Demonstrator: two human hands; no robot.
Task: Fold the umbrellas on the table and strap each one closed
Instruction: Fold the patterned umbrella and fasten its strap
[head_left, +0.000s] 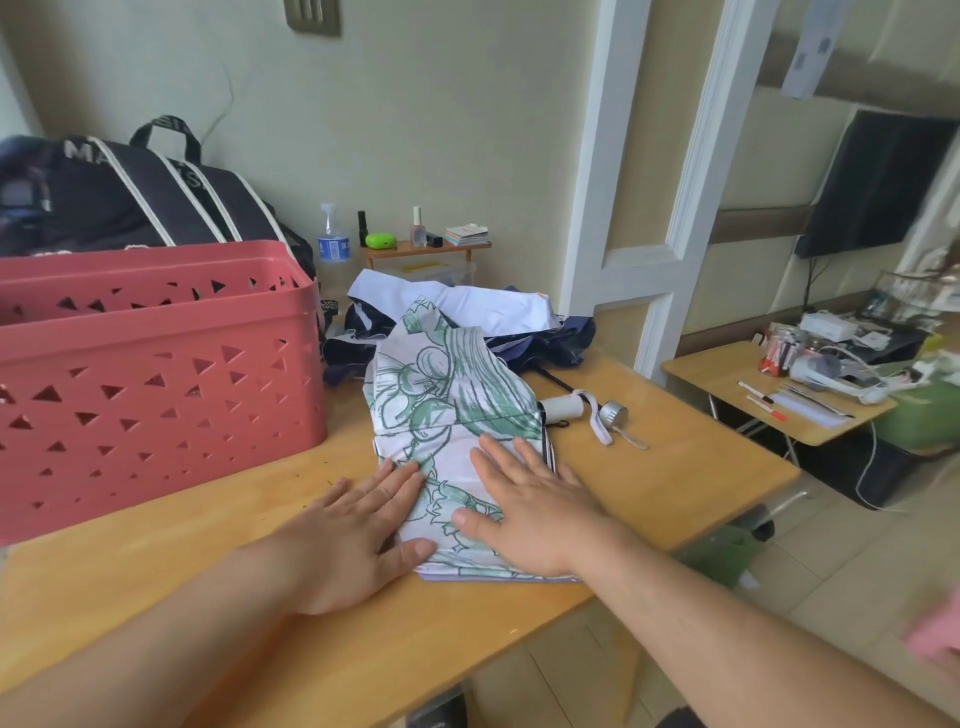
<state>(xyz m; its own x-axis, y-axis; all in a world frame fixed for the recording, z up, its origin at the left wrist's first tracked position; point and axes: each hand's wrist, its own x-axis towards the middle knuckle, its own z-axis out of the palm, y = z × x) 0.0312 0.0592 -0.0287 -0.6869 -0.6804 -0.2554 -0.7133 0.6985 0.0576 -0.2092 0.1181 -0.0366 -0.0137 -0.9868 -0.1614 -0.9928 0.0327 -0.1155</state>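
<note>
A white umbrella with a green leaf print (447, 395) lies collapsed on the wooden table (701, 457), its canopy spread flat toward me. My left hand (353, 535) lies flat at the canopy's left edge, fingers straight, thumb on the fabric. My right hand (530, 499) presses flat on the canopy's near part. Its white handle (561, 408) sticks out to the right. Behind it lies a second umbrella (524, 332), dark navy with a white side, loosely bunched. A silver handle cap (614, 414) with a white strap rests to the right.
A big pink plastic basket (156, 374) stands on the table's left half, with a black bag (130, 197) behind it. A small shelf (426, 247) with bottles sits at the wall. A second cluttered table (727, 387) stands to the right.
</note>
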